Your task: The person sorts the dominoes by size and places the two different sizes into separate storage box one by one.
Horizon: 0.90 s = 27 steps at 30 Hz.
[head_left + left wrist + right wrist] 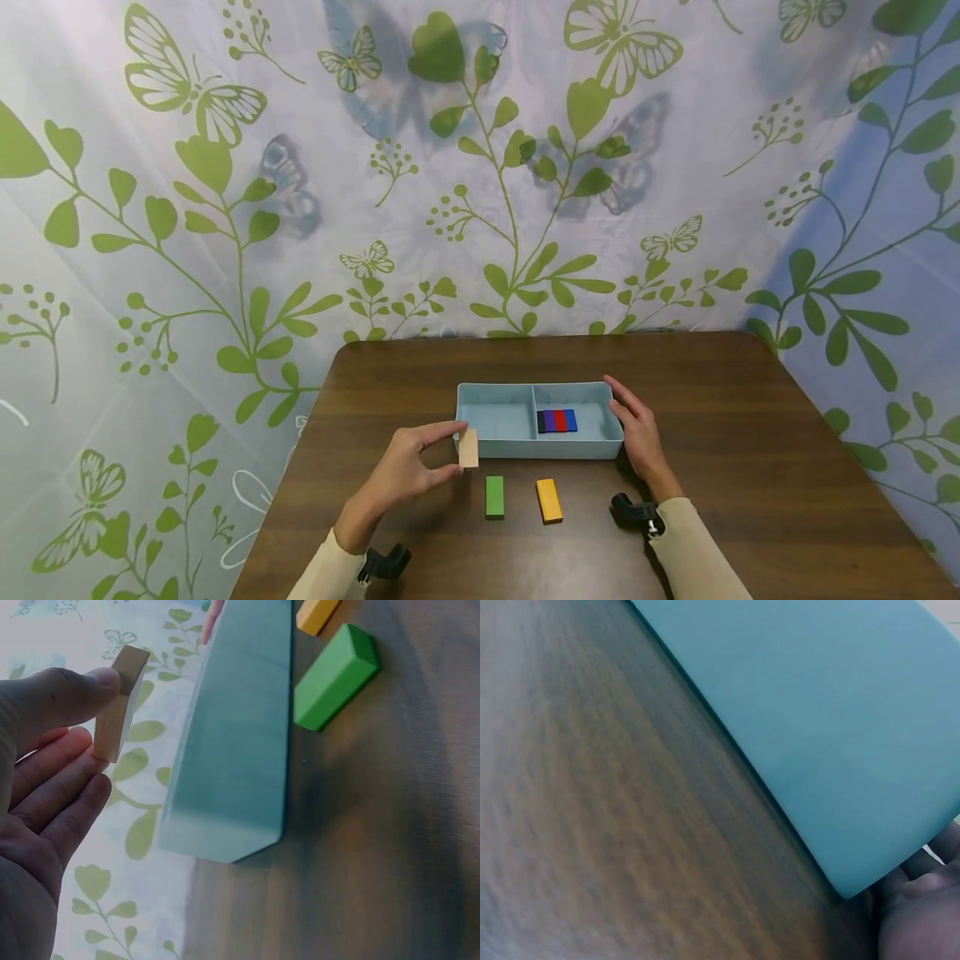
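Note:
My left hand [408, 462] pinches a pale wooden block [468, 448] between thumb and fingers, just in front of the near left corner of a light blue two-compartment box [555, 450]. The left wrist view shows that block [120, 705] held upright, its lower end at the fingertips. Against the box's right end lies my right hand [637, 429], its fingers extended along the wall. Only part of the right hand [922, 915] shows beside the box corner in the right wrist view. Black, purple, red and blue blocks [558, 421] sit side by side in the right compartment.
A green block [495, 497] and a yellow block [549, 501] lie apart on the brown wooden table [712, 417], in front of the box. Behind the table hangs a curtain [480, 208] with leaves and butterflies. Both wrists carry black camera mounts.

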Each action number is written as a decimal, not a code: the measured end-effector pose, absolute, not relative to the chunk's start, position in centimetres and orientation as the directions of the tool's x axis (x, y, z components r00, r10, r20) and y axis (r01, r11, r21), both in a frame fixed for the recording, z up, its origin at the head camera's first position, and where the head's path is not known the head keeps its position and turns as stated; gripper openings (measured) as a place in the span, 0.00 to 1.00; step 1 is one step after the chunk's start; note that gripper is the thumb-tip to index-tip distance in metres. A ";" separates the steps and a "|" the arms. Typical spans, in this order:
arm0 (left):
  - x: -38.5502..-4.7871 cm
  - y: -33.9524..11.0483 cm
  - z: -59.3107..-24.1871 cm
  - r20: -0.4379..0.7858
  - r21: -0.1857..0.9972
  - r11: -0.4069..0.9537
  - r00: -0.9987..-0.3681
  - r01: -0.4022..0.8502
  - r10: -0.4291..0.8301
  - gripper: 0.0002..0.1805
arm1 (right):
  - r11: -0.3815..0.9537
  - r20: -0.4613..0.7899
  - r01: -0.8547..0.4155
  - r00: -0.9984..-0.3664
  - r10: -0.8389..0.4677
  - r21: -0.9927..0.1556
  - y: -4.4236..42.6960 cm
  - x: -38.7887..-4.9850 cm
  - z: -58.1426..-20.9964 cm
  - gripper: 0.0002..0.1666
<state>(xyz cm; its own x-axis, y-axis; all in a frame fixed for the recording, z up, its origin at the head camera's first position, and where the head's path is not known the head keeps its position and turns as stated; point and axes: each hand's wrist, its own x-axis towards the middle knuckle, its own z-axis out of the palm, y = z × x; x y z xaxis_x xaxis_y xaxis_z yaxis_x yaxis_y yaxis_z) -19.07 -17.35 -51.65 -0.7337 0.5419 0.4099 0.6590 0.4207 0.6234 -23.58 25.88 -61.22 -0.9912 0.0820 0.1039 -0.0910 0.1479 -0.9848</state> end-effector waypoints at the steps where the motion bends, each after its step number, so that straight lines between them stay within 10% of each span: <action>1: -19.3 -17.2 -51.5 0.411 0.620 0.420 -0.731 0.662 0.546 0.36 | 0.147 0.108 -0.095 -0.991 0.083 -0.984 25.9 -23.6 -61.3 0.30; 27: -24.5 -11.1 -49.8 0.338 0.583 0.445 -0.701 0.680 0.628 0.33 | 0.151 0.108 -0.095 -0.990 0.085 -0.984 25.9 -23.8 -61.3 0.31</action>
<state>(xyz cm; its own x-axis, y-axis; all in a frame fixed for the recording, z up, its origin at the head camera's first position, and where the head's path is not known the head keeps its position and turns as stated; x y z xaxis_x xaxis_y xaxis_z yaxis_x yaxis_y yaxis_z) -24.52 -11.06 -49.78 -0.7010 0.6278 0.3382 0.6798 0.4450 0.5829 -23.79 25.88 -61.32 -0.9905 0.0849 0.1083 -0.0946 0.1512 -0.9840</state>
